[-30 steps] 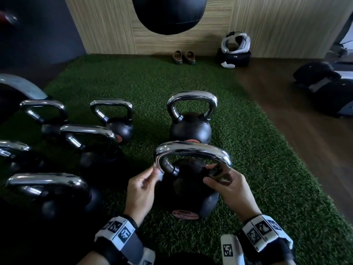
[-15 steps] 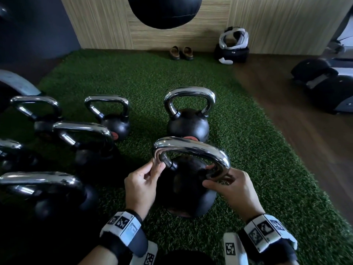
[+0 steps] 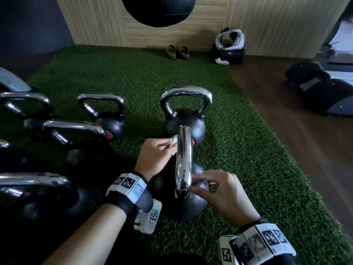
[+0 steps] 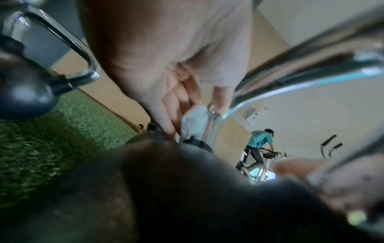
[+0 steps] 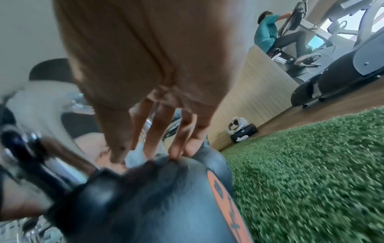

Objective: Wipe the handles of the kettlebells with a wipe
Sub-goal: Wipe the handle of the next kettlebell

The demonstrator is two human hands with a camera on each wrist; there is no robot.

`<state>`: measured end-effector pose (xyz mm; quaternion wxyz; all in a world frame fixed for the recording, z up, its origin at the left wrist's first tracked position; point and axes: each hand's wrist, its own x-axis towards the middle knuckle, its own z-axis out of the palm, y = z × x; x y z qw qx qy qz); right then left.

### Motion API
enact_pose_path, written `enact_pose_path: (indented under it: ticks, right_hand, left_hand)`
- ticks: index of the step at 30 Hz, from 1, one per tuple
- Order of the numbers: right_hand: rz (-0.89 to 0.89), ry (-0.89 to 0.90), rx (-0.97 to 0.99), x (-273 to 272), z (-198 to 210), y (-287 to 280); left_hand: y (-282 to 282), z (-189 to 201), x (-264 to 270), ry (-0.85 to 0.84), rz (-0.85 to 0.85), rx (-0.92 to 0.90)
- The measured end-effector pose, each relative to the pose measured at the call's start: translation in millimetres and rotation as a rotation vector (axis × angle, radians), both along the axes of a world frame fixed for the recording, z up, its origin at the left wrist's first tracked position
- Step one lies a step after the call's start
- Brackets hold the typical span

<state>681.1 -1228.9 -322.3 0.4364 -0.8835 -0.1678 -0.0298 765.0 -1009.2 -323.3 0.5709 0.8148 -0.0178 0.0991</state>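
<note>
The nearest black kettlebell (image 3: 196, 203) stands on green turf, its chrome handle (image 3: 184, 159) seen edge-on, running away from me. My left hand (image 3: 154, 155) pinches a small white wipe (image 3: 174, 143) against the handle's far end. The left wrist view shows the wipe (image 4: 195, 121) between fingers and thumb beside the handle (image 4: 290, 78). My right hand (image 3: 223, 192) rests spread fingertips on the ball by the handle's near end. In the right wrist view the fingers (image 5: 178, 148) touch the black ball (image 5: 166, 197) with its orange label.
A second kettlebell (image 3: 185, 119) stands just behind, and several more (image 3: 103, 115) crowd the left. A black punching bag (image 3: 158, 10) hangs ahead. Shoes (image 3: 177, 51) and a headset on a case (image 3: 229, 44) lie by the wall. Wooden floor and a machine (image 3: 324, 92) lie right.
The kettlebell has turned about a quarter turn, so its handle now points away from me. My left hand went to the far end with the wipe, my right to the near end.
</note>
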Motion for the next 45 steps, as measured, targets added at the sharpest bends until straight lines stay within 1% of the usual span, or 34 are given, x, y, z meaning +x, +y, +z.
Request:
enact_pose_path:
  ticks: [1,2,4,5,8,10,13,16,17,19,23,25,29,31,33,35,38,40,43,45]
  right_hand:
    - [-0.062,-0.005,0.005,4.5,-8.4,0.0]
    - [-0.101,0.032,0.004,8.5,-17.2,-1.0]
    - [-0.081,0.187,0.042,14.1,-28.4,-3.4]
    - [-0.053,0.231,0.060,16.5,-32.4,-4.6]
    - [-0.044,0.252,0.096,20.8,-39.1,-7.3]
    - [-0.050,0.259,0.118,23.1,-41.7,-6.8]
    - [-0.049,0.277,0.143,24.8,-44.2,-7.2]
    - [-0.047,0.290,0.193,26.7,-52.6,-6.8]
    - [-0.044,0.293,0.208,27.5,-55.8,-6.8]
    - [-0.045,0.294,0.212,28.1,-57.7,-6.5]
    - [-0.034,0.285,0.195,27.1,-53.6,-8.2]
    - [-0.031,0.282,0.202,27.5,-54.1,-8.1]
    - [-0.034,0.284,0.203,28.2,-54.4,-8.0]
    - [-0.034,0.287,0.205,27.1,-53.7,-7.7]
    - [-0.035,0.288,0.206,26.5,-54.1,-6.7]
    - [-0.034,0.288,0.203,26.3,-53.1,-6.5]
    - [-0.034,0.295,0.210,27.2,-48.1,-7.6]
    - [-0.033,0.304,0.228,27.4,-47.0,-7.7]
    - [-0.036,0.313,0.250,26.2,-48.7,-5.8]
    - [-0.034,0.321,0.252,26.6,-50.4,-5.1]
  left_hand:
    - [3.4,-0.9,-1.6,0.050,-0.043,-0.079]
    - [5.9,-1.3,-4.5,0.062,-0.083,-0.119]
    - [9.9,-8.7,-10.4,-0.024,-0.093,-0.002]
    - [10.9,-11.9,-12.1,-0.053,-0.078,0.056]
    - [8.7,-4.2,-9.0,-0.087,-0.047,0.131]
    - [3.8,8.5,-8.3,-0.138,-0.027,0.137]
    - [-6.2,23.1,-10.8,-0.135,0.013,-0.019]
    - [-5.2,26.2,-9.8,-0.044,-0.007,0.004]
    - [-2.8,27.1,-6.6,-0.008,-0.033,-0.016]
    - [-1.2,35.5,-3.8,0.033,-0.074,-0.147]
    - [-5.5,51.9,-22.2,0.029,-0.085,-0.421]
    - [-4.6,51.6,-33.4,0.050,-0.113,-0.475]
    - [-2.2,60.9,-33.5,0.072,-0.099,-0.467]
    - [2.3,65.9,-38.8,0.114,-0.103,-0.475]
    - [11.9,67.5,-49.7,0.184,-0.188,-0.474]
    - [22.3,69.0,-61.3,0.247,-0.294,-0.434]
    - [29.9,67.4,-65.3,0.217,-0.331,-0.378]
    - [31.6,63.7,-67.4,0.236,-0.347,-0.370]
    - [36.7,57.3,-76.7,0.287,-0.465,-0.291]
    - [40.6,56.4,-81.0,0.258,-0.502,-0.247]
